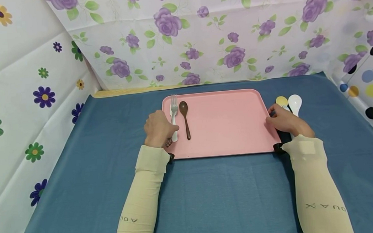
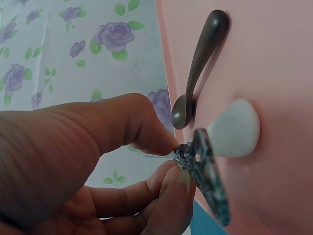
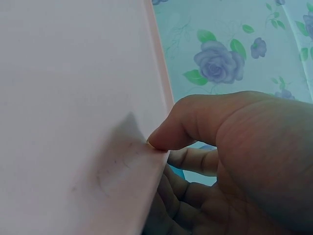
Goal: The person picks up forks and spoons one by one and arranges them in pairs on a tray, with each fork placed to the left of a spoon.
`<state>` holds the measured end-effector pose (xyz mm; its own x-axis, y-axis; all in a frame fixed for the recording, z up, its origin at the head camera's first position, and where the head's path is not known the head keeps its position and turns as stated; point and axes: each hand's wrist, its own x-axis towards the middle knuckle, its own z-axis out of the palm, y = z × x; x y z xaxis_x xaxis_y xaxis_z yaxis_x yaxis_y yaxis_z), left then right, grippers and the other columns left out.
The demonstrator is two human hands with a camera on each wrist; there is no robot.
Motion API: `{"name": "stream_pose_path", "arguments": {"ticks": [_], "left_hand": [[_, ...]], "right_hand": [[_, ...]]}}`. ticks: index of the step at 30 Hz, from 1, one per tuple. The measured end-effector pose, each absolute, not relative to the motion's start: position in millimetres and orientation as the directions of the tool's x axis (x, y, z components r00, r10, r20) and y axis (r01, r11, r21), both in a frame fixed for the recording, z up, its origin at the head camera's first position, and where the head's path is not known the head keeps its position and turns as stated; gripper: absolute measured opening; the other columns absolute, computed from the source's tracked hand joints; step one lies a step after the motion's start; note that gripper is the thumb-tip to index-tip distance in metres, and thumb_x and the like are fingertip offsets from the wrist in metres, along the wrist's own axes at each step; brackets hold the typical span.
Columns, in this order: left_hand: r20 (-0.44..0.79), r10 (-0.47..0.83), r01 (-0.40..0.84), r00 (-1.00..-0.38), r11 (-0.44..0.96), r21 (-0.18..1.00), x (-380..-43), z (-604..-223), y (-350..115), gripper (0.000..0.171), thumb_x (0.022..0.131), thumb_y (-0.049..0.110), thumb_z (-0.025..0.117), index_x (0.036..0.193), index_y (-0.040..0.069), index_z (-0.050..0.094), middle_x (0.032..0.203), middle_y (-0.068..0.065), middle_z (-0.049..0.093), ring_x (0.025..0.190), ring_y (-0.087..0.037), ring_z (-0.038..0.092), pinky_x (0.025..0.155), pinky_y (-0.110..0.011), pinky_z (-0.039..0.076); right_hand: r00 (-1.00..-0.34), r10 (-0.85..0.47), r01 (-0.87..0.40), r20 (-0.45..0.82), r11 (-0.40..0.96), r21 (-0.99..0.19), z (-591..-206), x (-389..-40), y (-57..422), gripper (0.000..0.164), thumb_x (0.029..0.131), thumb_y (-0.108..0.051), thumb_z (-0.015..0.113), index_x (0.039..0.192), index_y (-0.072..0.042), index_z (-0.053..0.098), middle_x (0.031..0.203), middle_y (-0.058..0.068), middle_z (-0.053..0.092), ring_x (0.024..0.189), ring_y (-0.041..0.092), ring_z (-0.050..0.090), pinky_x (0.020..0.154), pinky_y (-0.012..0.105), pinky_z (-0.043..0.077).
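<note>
A pink tray (image 1: 225,124) lies on the blue tablecloth. Over its left side, my left hand (image 1: 159,129) pinches a metal fork (image 1: 174,104) with an ornate handle (image 2: 208,174) between thumb and fingers. Close beside the fork is a white utensil (image 1: 174,136), its rounded handle end (image 2: 240,129) against the tray and its other end mostly hidden. To the right of these lies a brown spoon (image 1: 183,111), bowl away from me. My right hand (image 1: 287,120) grips the tray's right edge, thumb (image 3: 181,125) on top and fingers below.
Just beyond my right hand lie a white spoon (image 1: 295,102), a yellow round-ended utensil (image 1: 281,100) and a white fork (image 1: 285,107), partly covered by the hand. A floral sheet (image 1: 201,40) hangs behind the table, with another patterned sheet (image 1: 28,104) at the left.
</note>
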<state>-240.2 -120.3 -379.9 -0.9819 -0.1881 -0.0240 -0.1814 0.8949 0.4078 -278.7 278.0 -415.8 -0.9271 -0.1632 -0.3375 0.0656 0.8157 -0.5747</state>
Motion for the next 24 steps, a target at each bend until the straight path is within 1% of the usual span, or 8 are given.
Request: {"name": "stream_pose_path", "arguments": {"ticks": [5, 7, 12, 14, 16, 21, 24], "left_hand": [[-0.025, -0.184, -0.178, -0.983, 0.894, 0.412, -240, -380, -117, 0.034, 0.074, 0.031, 0.078, 0.064, 0.009, 0.055, 0.056, -0.002, 0.042, 0.050, -0.021, 0.053, 0.043, -0.032, 0.037], [-0.021, -0.180, -0.172, -0.983, 0.892, 0.417, -240, -380, -115, 0.032, 0.074, 0.031, 0.078, 0.065, 0.008, 0.056, 0.056, -0.003, 0.045, 0.051, -0.021, 0.053, 0.043, -0.033, 0.038], [0.005, -0.167, -0.149, -0.986, 0.893, 0.424, -239, -381, -113, 0.031, 0.073, 0.030, 0.078, 0.077, 0.004, 0.061, 0.065, -0.008, 0.057, 0.056, -0.023, 0.056, 0.050, -0.037, 0.047], [0.012, -0.163, -0.142, -0.987, 0.890, 0.433, -239, -382, -112, 0.033, 0.073, 0.029, 0.078, 0.082, 0.003, 0.061, 0.069, -0.009, 0.058, 0.058, -0.023, 0.057, 0.053, -0.039, 0.050], [0.013, -0.158, -0.137, -0.987, 0.889, 0.437, -239, -382, -111, 0.033, 0.073, 0.029, 0.078, 0.083, 0.002, 0.061, 0.070, -0.010, 0.059, 0.059, -0.023, 0.057, 0.054, -0.040, 0.051], [0.006, -0.153, -0.135, -0.988, 0.887, 0.441, -238, -382, -108, 0.033, 0.073, 0.029, 0.079, 0.081, 0.004, 0.060, 0.068, -0.008, 0.058, 0.058, -0.022, 0.056, 0.051, -0.037, 0.048], [0.000, -0.156, -0.140, -0.988, 0.886, 0.442, -238, -382, -105, 0.032, 0.073, 0.030, 0.079, 0.077, 0.005, 0.060, 0.065, -0.007, 0.054, 0.056, -0.022, 0.055, 0.048, -0.035, 0.044]], "right_hand": [[-0.929, -0.160, 0.066, -0.334, 0.816, -0.574, -415, -278, 278, 0.045, 0.095, -0.021, 0.043, 0.128, 0.007, 0.031, 0.118, 0.028, 0.045, 0.102, 0.037, 0.048, 0.089, 0.053, 0.043], [-0.929, -0.160, 0.067, -0.335, 0.815, -0.575, -415, -278, 278, 0.045, 0.095, -0.021, 0.044, 0.128, 0.007, 0.031, 0.118, 0.028, 0.045, 0.102, 0.037, 0.048, 0.089, 0.053, 0.043], [-0.928, -0.160, 0.070, -0.337, 0.813, -0.578, -415, -278, 277, 0.045, 0.096, -0.021, 0.043, 0.129, 0.007, 0.031, 0.119, 0.028, 0.045, 0.103, 0.037, 0.048, 0.089, 0.054, 0.043], [-0.927, -0.161, 0.069, -0.338, 0.813, -0.579, -415, -279, 277, 0.045, 0.096, -0.021, 0.043, 0.129, 0.007, 0.031, 0.119, 0.028, 0.045, 0.103, 0.037, 0.048, 0.089, 0.054, 0.043], [-0.927, -0.164, 0.069, -0.338, 0.811, -0.581, -415, -278, 277, 0.045, 0.096, -0.021, 0.043, 0.129, 0.007, 0.031, 0.119, 0.028, 0.045, 0.104, 0.037, 0.048, 0.089, 0.054, 0.043], [-0.926, -0.168, 0.067, -0.339, 0.808, -0.585, -416, -279, 277, 0.045, 0.096, -0.020, 0.044, 0.129, 0.008, 0.031, 0.120, 0.028, 0.045, 0.104, 0.038, 0.048, 0.088, 0.054, 0.043], [-0.924, -0.169, 0.069, -0.344, 0.810, -0.582, -417, -279, 279, 0.046, 0.097, -0.021, 0.044, 0.129, 0.008, 0.030, 0.120, 0.028, 0.044, 0.104, 0.038, 0.048, 0.088, 0.055, 0.043]]}}
